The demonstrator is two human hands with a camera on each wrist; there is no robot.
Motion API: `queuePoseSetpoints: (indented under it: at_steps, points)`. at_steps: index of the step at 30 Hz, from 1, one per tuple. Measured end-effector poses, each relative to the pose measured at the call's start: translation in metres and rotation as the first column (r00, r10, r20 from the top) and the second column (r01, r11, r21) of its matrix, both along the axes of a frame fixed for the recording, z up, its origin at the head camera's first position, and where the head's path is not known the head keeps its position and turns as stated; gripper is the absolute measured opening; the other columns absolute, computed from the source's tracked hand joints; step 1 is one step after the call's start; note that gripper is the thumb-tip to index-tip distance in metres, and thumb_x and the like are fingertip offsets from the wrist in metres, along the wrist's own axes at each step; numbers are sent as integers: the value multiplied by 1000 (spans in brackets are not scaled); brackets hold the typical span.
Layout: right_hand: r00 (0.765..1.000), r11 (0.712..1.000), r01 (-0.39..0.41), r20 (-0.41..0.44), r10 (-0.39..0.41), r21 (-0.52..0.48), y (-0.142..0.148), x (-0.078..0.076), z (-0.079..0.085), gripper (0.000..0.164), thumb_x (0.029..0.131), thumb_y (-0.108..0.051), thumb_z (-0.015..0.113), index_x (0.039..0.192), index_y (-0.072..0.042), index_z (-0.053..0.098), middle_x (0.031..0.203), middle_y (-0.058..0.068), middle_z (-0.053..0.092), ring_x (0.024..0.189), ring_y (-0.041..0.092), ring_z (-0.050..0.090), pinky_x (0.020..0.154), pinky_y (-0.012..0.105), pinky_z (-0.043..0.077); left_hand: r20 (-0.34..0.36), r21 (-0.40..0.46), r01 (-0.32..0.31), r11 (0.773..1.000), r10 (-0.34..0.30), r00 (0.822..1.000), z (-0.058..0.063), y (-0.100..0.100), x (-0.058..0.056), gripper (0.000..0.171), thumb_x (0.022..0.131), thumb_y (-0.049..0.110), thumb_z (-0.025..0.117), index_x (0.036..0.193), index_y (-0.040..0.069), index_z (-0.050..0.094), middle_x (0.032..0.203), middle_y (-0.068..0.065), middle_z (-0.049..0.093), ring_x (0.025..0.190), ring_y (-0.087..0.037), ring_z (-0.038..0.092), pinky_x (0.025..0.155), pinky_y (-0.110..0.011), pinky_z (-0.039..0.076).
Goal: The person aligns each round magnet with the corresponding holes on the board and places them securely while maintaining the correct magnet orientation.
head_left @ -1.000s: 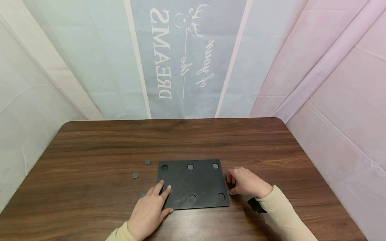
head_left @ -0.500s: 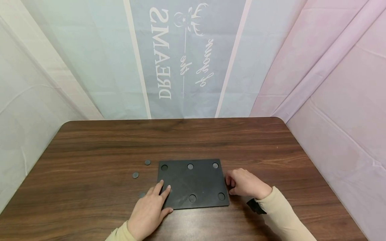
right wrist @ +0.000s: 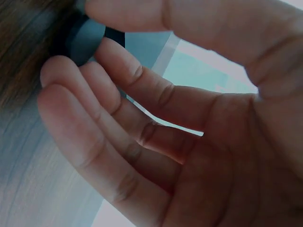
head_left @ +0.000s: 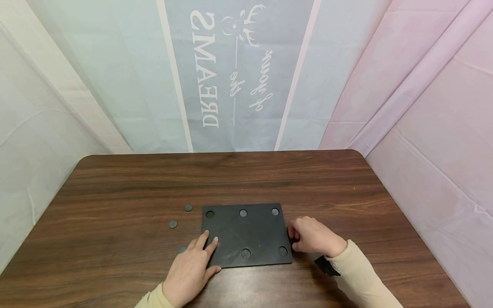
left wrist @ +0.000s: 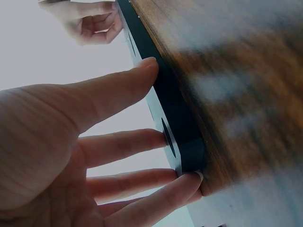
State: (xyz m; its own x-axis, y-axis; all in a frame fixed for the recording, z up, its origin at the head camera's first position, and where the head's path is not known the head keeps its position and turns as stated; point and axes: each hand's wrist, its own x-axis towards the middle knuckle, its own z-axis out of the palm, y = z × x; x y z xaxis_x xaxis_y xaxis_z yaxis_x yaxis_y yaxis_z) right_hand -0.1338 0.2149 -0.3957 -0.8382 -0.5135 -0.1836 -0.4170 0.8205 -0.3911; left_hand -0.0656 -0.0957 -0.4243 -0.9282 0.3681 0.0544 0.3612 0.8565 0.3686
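A black rectangular board (head_left: pixel 246 235) with round recesses lies on the table. My left hand (head_left: pixel 190 267) rests on its near left corner; in the left wrist view the thumb (left wrist: pixel 144 75) touches the front edge and a fingertip lies at a recess (left wrist: pixel 168 137). Beside the board's right edge, my right hand (head_left: pixel 313 235) has its fingers bent. In the right wrist view it pinches a small dark grey disc (right wrist: pixel 87 41) between thumb and index finger, close to the tabletop. Two far recesses, the middle one (head_left: pixel 243 213) and right one (head_left: pixel 275 211), look lighter than the left one (head_left: pixel 209 214).
Loose grey discs lie left of the board: one disc (head_left: pixel 188 208) farther back, another disc (head_left: pixel 173 224) nearer, and a third disc (head_left: pixel 182 248) partly behind my left hand. The brown wooden table (head_left: pixel 115 184) ends at a hanging cloth (head_left: pixel 235 85) at the back.
My right hand has sunk very slightly beside the board. The left hand, the board and the loose discs stay where they were.
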Motion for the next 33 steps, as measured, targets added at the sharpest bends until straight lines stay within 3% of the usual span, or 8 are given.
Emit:
queuePoseSetpoints:
  at_steps: [26,33]
  points:
    - [994,991,-61,-101,49,-119,-9,2,5,17,72,2,74,80,-8,62,73,-3,55,61,1,49,57,21,44,5,-13,2,1000,-2,1000,2,-1,-3,60,75,32,80,125,3,64,131,-25,54,109,-41,59,65,-46,55]
    - [994,986,-82,-83,70,-143,-13,5,6,17,73,1,75,81,-7,62,75,-2,55,61,3,51,56,20,45,5,-16,9,1000,-9,1000,3,-2,-4,59,76,32,80,125,3,64,131,-26,53,109,-41,59,66,-46,55]
